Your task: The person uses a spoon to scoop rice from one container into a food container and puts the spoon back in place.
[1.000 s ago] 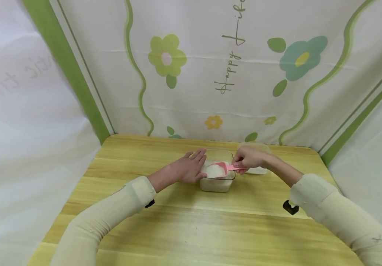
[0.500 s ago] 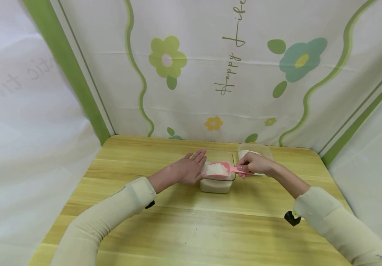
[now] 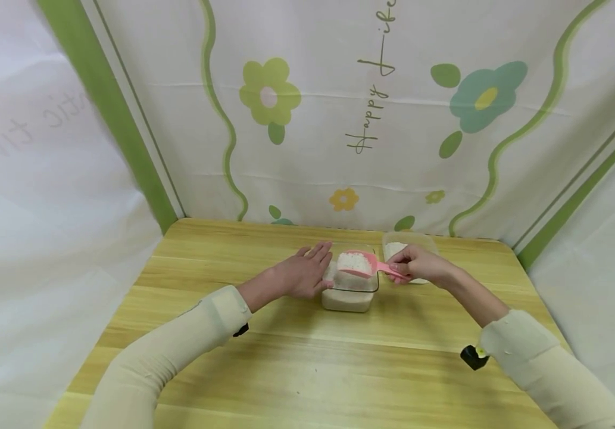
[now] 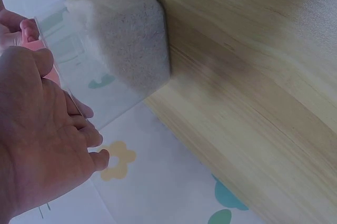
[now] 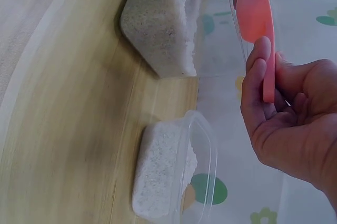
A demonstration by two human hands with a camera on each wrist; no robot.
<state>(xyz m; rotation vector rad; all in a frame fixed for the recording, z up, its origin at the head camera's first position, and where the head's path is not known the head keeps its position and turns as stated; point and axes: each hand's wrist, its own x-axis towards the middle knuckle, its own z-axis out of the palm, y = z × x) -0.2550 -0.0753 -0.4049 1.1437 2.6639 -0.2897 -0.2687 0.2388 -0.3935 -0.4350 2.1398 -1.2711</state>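
Observation:
A pink scoop (image 3: 371, 265) heaped with white grains is pinched by its handle in my right hand (image 3: 420, 266). It hovers over a clear rectangular container (image 3: 347, 301) partly filled with pale grains. My left hand (image 3: 302, 275) rests on that container's left rim, its fingers straight. In the left wrist view the left hand (image 4: 47, 129) lies along the rim, and the container (image 4: 126, 37) shows its grainy contents. From the right wrist, the scoop (image 5: 255, 16) appears from beneath, with the right hand's (image 5: 295, 110) thumb and fingers around the handle.
Right of the first container stands a smaller clear tub (image 3: 410, 239) holding white grains, partly behind the right hand. Both sit near the back of the wooden table (image 3: 307, 369). A printed fabric wall (image 3: 307, 155) rises behind it, with more fabric at both sides.
My right hand has raised the loaded scoop out of the container and drawn it slightly to the right. The left hand has stayed on the rim.

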